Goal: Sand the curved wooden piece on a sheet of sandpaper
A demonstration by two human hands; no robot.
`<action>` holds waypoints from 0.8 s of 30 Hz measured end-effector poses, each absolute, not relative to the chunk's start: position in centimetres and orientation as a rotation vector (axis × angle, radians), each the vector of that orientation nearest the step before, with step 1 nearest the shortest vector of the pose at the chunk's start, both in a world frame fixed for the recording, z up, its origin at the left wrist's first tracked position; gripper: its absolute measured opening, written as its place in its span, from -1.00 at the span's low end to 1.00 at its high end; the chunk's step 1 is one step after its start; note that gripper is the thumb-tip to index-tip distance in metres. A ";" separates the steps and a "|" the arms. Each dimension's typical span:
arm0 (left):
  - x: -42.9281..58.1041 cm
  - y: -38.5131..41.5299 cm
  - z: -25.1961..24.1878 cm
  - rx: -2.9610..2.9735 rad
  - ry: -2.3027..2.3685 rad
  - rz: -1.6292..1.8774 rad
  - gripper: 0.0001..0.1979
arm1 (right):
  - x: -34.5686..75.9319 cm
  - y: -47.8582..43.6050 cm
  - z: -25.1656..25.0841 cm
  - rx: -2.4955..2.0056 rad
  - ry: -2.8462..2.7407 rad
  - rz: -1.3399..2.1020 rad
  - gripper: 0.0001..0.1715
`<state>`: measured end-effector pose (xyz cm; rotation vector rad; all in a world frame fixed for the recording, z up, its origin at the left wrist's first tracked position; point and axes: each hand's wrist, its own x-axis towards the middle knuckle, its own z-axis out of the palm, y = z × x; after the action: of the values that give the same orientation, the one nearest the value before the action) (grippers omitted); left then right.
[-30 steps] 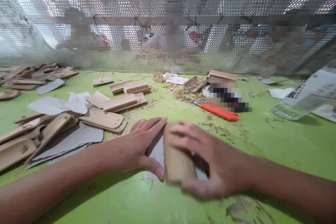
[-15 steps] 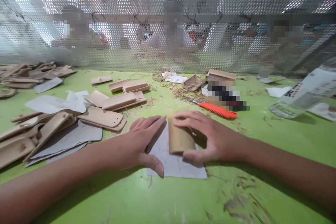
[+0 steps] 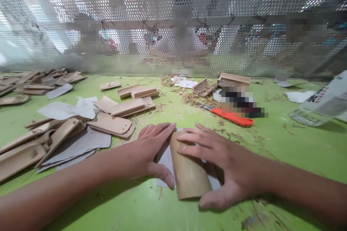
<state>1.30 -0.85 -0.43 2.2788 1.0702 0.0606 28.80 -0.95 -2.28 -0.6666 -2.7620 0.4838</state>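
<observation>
- Head view: the curved bamboo piece (image 3: 189, 177) lies domed side up on a paper sheet (image 3: 165, 158) on the green table (image 3: 108, 211), its near end reaching past the sheet's near edge.
- The left hand (image 3: 148, 148) lies flat just left of the bamboo piece, over the sheet's edge, presumably to keep the paper from sliding. Its fingers are stretched out close together, the thumb splayed wide, and it grips nothing.
- The right hand (image 3: 230, 162) arches over the bamboo piece from the right, likely to steer it while bearing down. Its fingers are slightly parted and bent across the top; the thumb stands well apart at the near right corner, though whether it presses there is hard to tell.
- Beyond the bamboo piece and to its right, the orange-handled knife (image 3: 231, 117) lies beside shavings (image 3: 191, 98), seemingly put aside to leave room.
- Left of the bamboo piece, past the left hand, more cut pieces (image 3: 110, 123) lie loosely heaped.
</observation>
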 end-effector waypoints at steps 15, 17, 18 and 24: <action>1.2 -1.0 -0.5 2.283 1.080 0.050 0.30 | 28.7 -1.2 -2.1 -0.856 -2.684 0.491 -0.03; 1.2 -1.1 -0.4 2.277 1.062 0.046 0.30 | 28.9 -1.1 -2.2 -0.800 -2.743 0.548 0.02; 1.2 -1.1 -0.3 2.275 1.061 0.042 0.30 | 29.0 -1.1 -2.2 -0.890 -2.723 0.569 0.03; 1.4 -1.2 0.1 2.265 1.064 0.034 0.30 | 29.2 -1.0 -2.3 -0.988 -2.670 0.624 0.04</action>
<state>1.43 -1.18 0.05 2.2651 1.0635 0.0342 29.20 -0.99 -2.28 -0.9877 -2.6700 0.6243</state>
